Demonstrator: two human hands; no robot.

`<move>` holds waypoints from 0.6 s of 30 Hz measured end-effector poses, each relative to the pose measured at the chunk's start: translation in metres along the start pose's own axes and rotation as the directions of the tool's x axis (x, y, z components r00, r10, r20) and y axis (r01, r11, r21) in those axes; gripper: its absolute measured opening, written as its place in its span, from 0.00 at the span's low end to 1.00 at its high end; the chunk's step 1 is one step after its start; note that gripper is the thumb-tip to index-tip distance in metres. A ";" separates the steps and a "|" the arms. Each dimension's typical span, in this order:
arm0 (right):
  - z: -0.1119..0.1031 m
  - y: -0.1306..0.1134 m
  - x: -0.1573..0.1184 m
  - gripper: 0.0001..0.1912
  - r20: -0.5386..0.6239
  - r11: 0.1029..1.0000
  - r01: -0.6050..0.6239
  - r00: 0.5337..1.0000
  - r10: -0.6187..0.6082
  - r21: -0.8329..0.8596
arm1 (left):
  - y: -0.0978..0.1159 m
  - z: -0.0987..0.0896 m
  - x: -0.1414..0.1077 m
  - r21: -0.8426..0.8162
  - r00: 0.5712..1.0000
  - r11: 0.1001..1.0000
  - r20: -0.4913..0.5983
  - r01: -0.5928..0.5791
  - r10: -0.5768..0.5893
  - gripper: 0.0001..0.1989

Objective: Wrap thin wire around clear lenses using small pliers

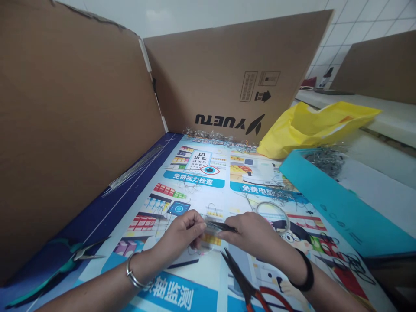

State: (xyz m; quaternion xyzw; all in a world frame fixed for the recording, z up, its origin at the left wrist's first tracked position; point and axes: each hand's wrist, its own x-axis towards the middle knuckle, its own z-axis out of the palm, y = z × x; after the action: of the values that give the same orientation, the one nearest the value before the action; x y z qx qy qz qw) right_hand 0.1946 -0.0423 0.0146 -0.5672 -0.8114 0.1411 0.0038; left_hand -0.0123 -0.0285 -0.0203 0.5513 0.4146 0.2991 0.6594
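Note:
At the middle of the sheet, my left hand (pixel 190 229) is closed in a pinch. A fine, wire-like piece seems to be between its thumb and fingers, mostly hidden and blurred. My right hand (pixel 248 229) is closed around slim dark tweezers (pixel 224 226), their handle end covered by the palm. The tweezers' tip points left and meets the left fingertips. Just below the right hand lie open scissors (pixel 240 277) with red-orange handles. A coil of wire (pixel 274 208) rests beyond the right wrist, and loose bent wires (pixel 191 186) lie further back.
Green-handled pliers (pixel 73 260) lie at left, near straight wires (pixel 133 169). Cardboard panels (pixel 221 78) stand left and behind. A blue box (pixel 334 208) holding tangled wire (pixel 325 162) stands at right by a yellow bag (pixel 302 130). Black loops (pixel 352 264) lie lower right.

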 end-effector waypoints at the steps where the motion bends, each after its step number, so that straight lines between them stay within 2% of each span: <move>1: 0.000 0.000 0.000 0.18 0.001 1.000 0.001 1.000 -0.001 0.011 | -0.001 0.000 0.000 0.002 1.000 1.000 -0.004 0.002 -0.002 0.12; 12: 0.001 -0.006 0.000 0.18 0.018 0.998 -0.023 1.000 0.022 0.053 | 0.003 0.002 -0.002 0.017 1.000 1.000 -0.006 0.000 0.000 0.13; 18: 0.004 -0.003 0.000 0.20 0.025 0.989 -0.006 1.000 0.002 0.149 | 0.004 0.002 -0.001 0.086 1.000 0.996 -0.024 -0.008 0.010 0.13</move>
State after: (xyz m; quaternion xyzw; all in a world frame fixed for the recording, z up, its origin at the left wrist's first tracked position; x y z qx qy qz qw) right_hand 0.1912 -0.0438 0.0114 -0.5652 -0.7974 0.2081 0.0358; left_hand -0.0107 -0.0292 -0.0163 0.5770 0.4327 0.2907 0.6287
